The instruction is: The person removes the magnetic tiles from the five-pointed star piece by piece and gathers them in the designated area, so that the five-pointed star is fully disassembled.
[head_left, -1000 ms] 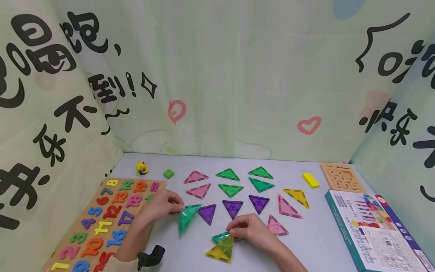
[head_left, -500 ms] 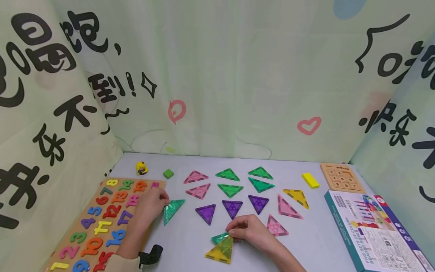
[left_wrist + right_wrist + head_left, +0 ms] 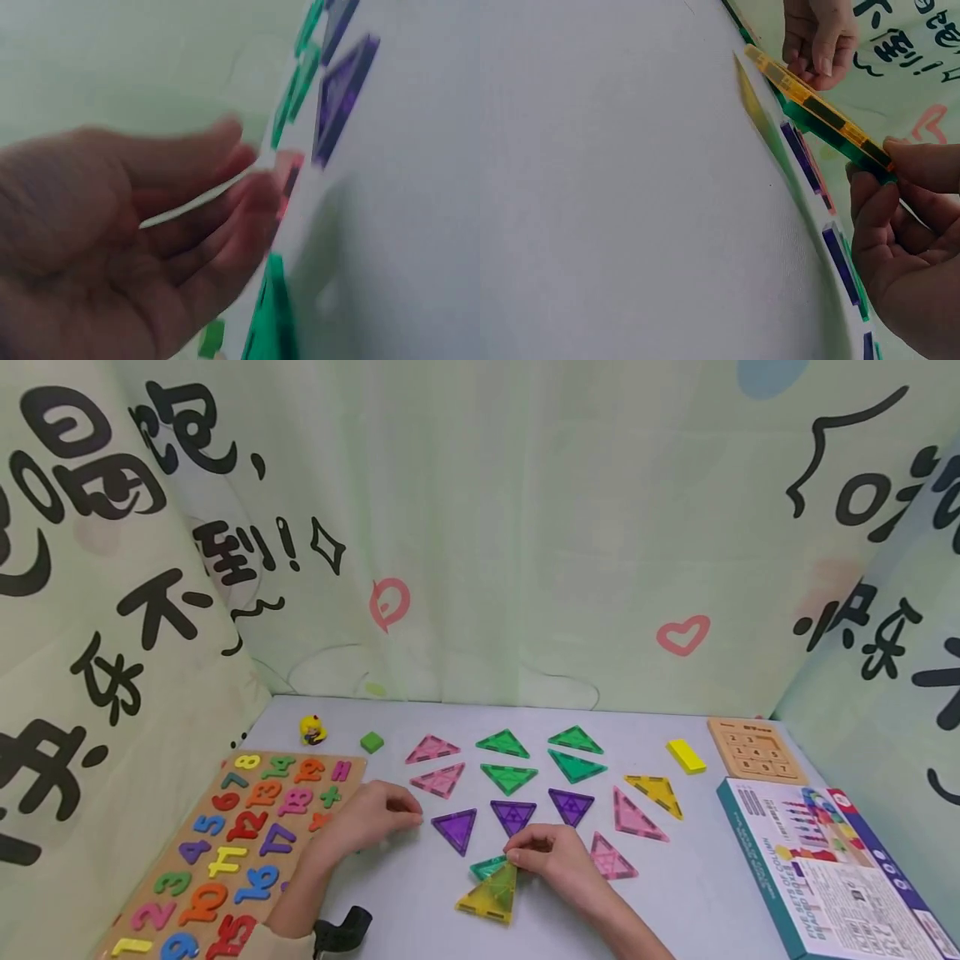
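Observation:
My right hand (image 3: 555,860) pinches a yellow translucent triangular magnetic tile (image 3: 491,900) together with a green triangular tile (image 3: 486,867). In the right wrist view, the yellow tile (image 3: 817,103) lies flat against the green one (image 3: 829,136), both raised above the table, with thumb and fingertips at one corner. My left hand (image 3: 375,817) hovers beside the number board with loosely bent fingers and nothing between them. Below it, in the left wrist view, is another green triangular tile (image 3: 271,319), mostly hidden by the hand in the head view. Right of this hand lies a purple triangular tile (image 3: 455,831).
Several green, pink, purple and yellow triangular tiles lie mid-table, such as a pink tile (image 3: 637,817). A wooden number board (image 3: 191,827) covers the left side. At right are a box (image 3: 840,868), a small wooden puzzle (image 3: 757,752) and a yellow block (image 3: 686,757).
My left hand carried a green triangular tile leftward, let go of it and came back a little to the right. My right hand has kept its pinch on the two tiles, barely moving.

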Motion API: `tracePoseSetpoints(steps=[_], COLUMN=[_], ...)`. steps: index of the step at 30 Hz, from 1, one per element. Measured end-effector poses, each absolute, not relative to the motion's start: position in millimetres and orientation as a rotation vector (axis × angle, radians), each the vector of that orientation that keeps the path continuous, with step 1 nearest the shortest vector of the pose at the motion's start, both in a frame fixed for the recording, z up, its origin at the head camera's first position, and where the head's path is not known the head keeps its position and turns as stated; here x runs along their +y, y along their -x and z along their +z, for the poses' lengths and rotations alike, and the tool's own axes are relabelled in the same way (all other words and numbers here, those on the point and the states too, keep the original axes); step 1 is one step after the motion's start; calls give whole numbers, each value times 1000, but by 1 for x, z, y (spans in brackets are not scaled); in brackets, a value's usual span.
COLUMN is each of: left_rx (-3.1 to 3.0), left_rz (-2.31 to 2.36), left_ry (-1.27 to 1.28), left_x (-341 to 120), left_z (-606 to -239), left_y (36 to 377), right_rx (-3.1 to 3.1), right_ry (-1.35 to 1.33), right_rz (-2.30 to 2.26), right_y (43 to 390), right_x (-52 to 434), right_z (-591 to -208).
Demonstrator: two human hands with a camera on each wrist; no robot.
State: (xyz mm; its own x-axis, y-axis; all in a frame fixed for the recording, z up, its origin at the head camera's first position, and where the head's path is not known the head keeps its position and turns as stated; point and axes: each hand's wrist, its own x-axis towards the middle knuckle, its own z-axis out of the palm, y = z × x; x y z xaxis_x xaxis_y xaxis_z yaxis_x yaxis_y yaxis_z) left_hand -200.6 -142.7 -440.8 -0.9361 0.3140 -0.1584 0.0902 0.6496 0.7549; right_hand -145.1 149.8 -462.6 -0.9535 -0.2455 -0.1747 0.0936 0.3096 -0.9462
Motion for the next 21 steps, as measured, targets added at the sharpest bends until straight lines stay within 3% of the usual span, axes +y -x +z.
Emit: tracePoseSetpoints(steps=[6,21], left_rx=[2288,2168], left_rz=[1164,1228], left_ry=[-533,-532], left_x=[-111,-98], left_z=[-445,-451], left_y=[189,181], right_rx=[2280,2042], right_ry=[68,183], right_rz=[-1838,-1916], right_y=[144,143], right_x=[149,153], right_z=[-459,-463])
